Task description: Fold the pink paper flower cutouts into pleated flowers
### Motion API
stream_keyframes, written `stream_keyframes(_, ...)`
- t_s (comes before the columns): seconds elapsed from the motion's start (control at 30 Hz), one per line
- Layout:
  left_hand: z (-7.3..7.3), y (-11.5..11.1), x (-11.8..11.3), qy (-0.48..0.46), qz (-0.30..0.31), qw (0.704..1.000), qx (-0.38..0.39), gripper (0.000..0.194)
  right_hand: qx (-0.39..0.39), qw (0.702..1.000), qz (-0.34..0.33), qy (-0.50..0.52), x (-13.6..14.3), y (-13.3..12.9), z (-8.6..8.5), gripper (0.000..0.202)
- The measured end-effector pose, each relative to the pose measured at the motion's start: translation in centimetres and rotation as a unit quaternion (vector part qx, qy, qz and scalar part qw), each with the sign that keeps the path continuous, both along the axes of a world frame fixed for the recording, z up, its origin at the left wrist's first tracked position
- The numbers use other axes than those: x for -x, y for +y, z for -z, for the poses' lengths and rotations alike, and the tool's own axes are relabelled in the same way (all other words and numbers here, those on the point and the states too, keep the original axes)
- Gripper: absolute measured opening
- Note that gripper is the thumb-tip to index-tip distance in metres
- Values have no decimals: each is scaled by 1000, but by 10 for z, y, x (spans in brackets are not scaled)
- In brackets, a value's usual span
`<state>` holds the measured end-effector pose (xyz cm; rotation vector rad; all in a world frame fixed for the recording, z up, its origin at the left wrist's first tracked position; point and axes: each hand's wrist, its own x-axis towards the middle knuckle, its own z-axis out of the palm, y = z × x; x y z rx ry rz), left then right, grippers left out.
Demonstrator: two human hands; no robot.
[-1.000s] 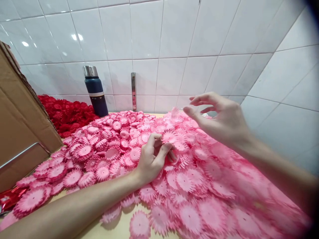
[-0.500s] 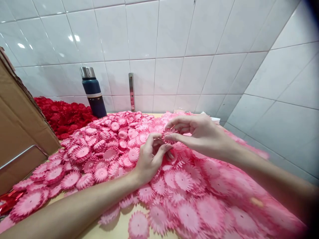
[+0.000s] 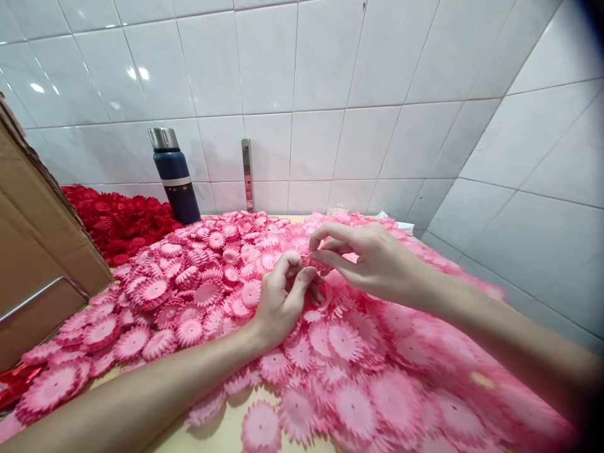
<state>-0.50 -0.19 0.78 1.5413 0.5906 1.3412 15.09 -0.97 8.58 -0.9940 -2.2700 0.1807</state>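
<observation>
My left hand (image 3: 283, 296) is closed over the heap of pink fringed flower discs (image 3: 207, 292), its thumb tip against its index finger. What lies in that pinch is too small to make out. Just above and to the right, my right hand (image 3: 372, 255) pinches a pink flower disc, mostly hidden by its fingers. The fingertips of both hands meet or nearly meet. Loose discs with toothed edges and small dark centre holes lie below the hands, such as a flat disc (image 3: 261, 426) on the yellow tabletop (image 3: 226, 428).
At the back left stands a dark blue bottle (image 3: 177, 182) with a steel cap, beside a heap of red flower discs (image 3: 123, 220). A cardboard box (image 3: 42, 245) borders the left side. Behind rises a white tiled wall (image 3: 268, 63) with a metal bracket (image 3: 248, 176).
My right hand's thumb and index fingertips have come closer together and moved slightly left towards my left hand. The left thumb and index finger have closed together.
</observation>
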Motion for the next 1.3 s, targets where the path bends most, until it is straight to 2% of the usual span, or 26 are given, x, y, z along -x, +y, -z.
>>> stream_keyframes(0.13,1,-1,1,13,-13,1000,-4,19,-33,999,8,-25,0,2,4,11)
stream_keyframes(0.3,3,1,1,22,-25,999,-7,22,-119,982,43,-138,0,4,11,17)
stream_keyframes(0.43,3,2,1,8,11,1000,7,22,-145,971,96,-163,4,6,17,15)
stream_keyframes(0.57,3,2,2,-8,1,1000,0,19,-138,977,133,-90,12,8,21,12)
stream_keyframes(0.7,3,0,1,-14,-9,1000,-7,19,-64,985,153,46,14,7,19,10)
stream_keyframes(0.83,2,0,1,-14,-9,1000,-9,20,-29,973,186,132,15,5,15,12)
stream_keyframes(0.97,4,0,2,-13,-26,999,-31,17,-9,963,192,188,15,4,13,13)
stream_keyframes(1.1,7,-2,3,10,-26,997,-78,16,-10,927,199,316,-1,12,5,17)
stream_keyframes(1.17,7,-2,2,8,-13,997,-76,17,-30,923,219,314,-10,15,-3,19)
stream_keyframes(1.23,7,0,1,-8,-7,998,-56,17,-31,936,239,258,-14,14,-10,23)
stream_keyframes(1.3,7,1,0,-23,-5,999,-40,16,-9,955,221,199,-12,9,-13,28)
